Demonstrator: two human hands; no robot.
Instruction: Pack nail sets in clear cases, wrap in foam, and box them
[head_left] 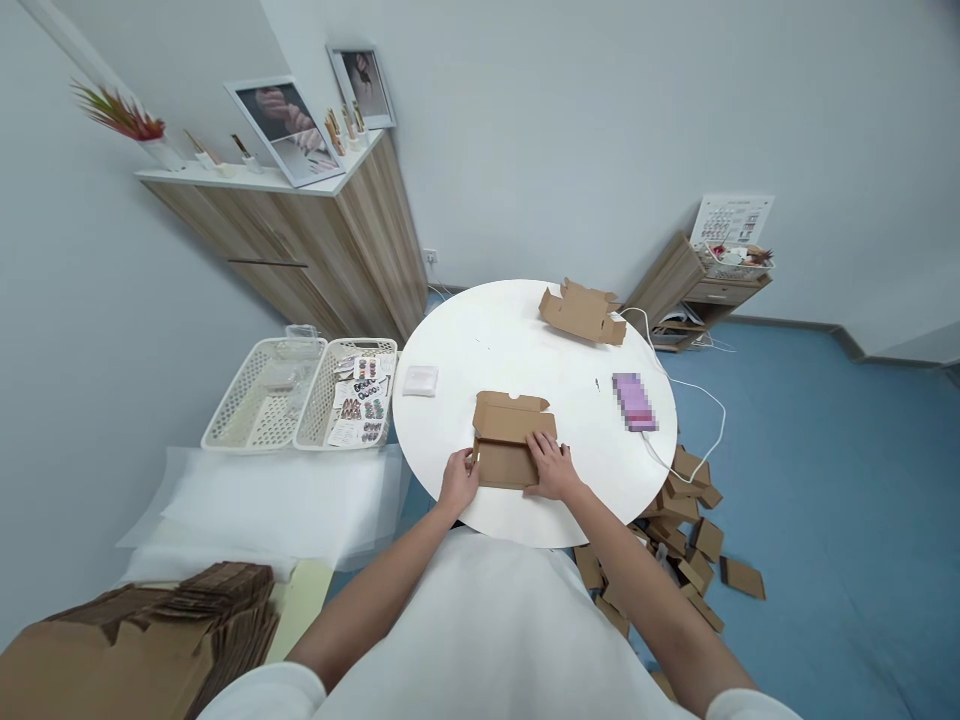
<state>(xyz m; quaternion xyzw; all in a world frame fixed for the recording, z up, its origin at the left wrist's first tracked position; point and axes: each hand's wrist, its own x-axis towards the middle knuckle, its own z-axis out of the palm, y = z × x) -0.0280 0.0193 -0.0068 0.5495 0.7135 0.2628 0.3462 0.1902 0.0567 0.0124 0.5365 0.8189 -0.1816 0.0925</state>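
Note:
A small brown cardboard box (pixel 507 464) lies on the white round table (pixel 517 515) in front of me, its lid flap (pixel 512 415) raised and leaning back. At its left wall, my left hand (pixel 459 482) grips the edge with bent fingers. My right hand (pixel 551 465) holds the right end, fingers reaching over the wall. Part of that end is hidden under the hand. Farther back on the table lies an unfolded cardboard box blank (pixel 581 310).
A phone (pixel 634 402) with a white cable lies on the right, a clear packet (pixel 420 381) on the left. White baskets (pixel 251 395) and stacked flat cardboard (pixel 135 650) stand to my left. Folded boxes (pixel 694 550) are heaped on the floor to the right.

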